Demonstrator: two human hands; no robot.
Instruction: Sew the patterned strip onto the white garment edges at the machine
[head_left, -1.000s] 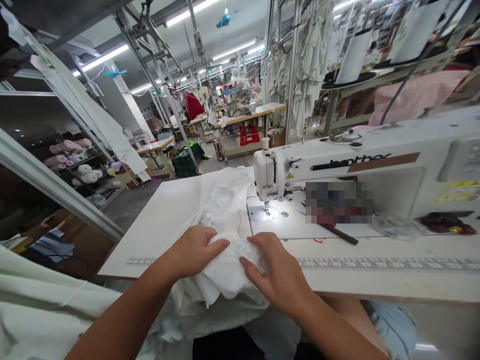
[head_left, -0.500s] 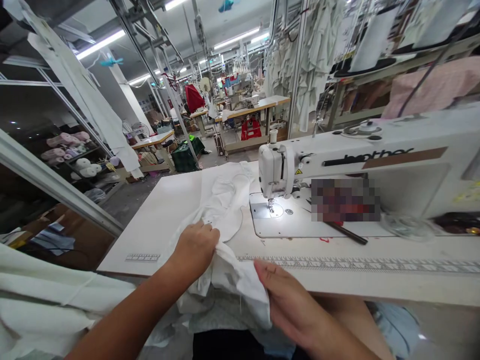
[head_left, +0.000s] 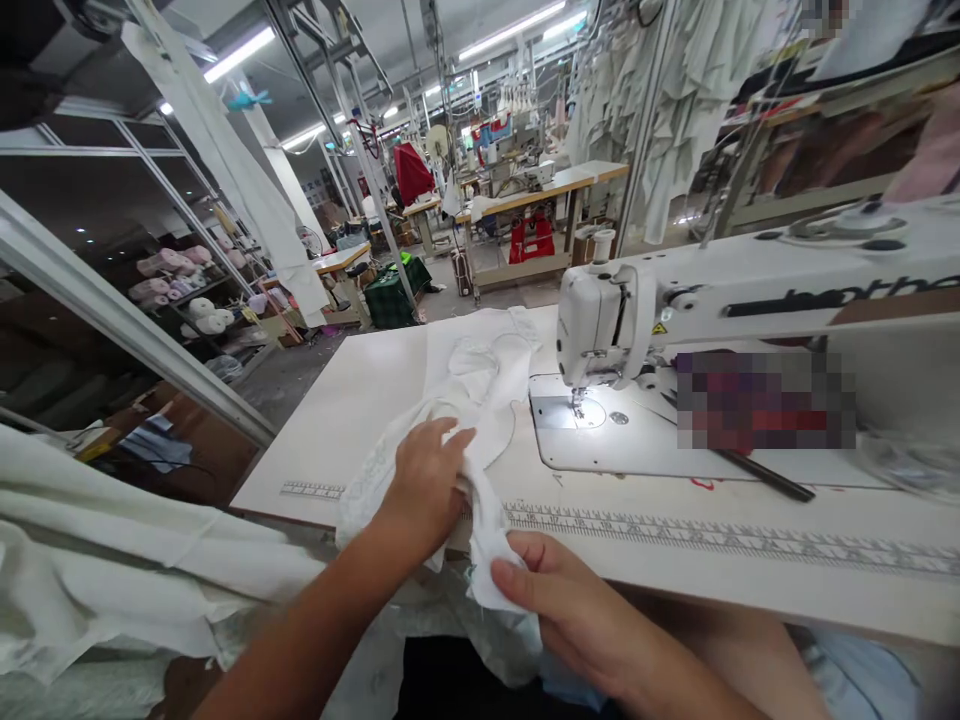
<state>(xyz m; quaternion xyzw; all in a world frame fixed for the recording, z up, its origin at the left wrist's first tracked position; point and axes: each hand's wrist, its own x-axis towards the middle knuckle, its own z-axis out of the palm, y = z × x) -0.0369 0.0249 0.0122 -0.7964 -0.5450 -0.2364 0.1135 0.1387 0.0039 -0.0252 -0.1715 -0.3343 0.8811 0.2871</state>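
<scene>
A white fabric piece (head_left: 480, 385) lies on the sewing table (head_left: 360, 400), trailing over the near edge toward my lap. My left hand (head_left: 426, 482) is closed on a bunch of this cloth near the table's front edge. Just below the edge, my right hand (head_left: 559, 595) pinches the hanging end of the same cloth between thumb and fingers. A white sewing machine (head_left: 675, 300) stands to the right, its lit needle plate (head_left: 577, 412) a short way beyond the cloth.
A ruler strip (head_left: 712, 538) runs along the table front. A dark pen-like tool (head_left: 765, 477) lies by the machine base. White cloth (head_left: 112, 560) is heaped at my left. Shelves of thread cones (head_left: 199, 310) and other work tables (head_left: 525, 195) stand farther back.
My right hand has slid from the table top down over the front edge, drawing the cloth's end with it. My left hand stayed on the bunched cloth. The view has shifted left.
</scene>
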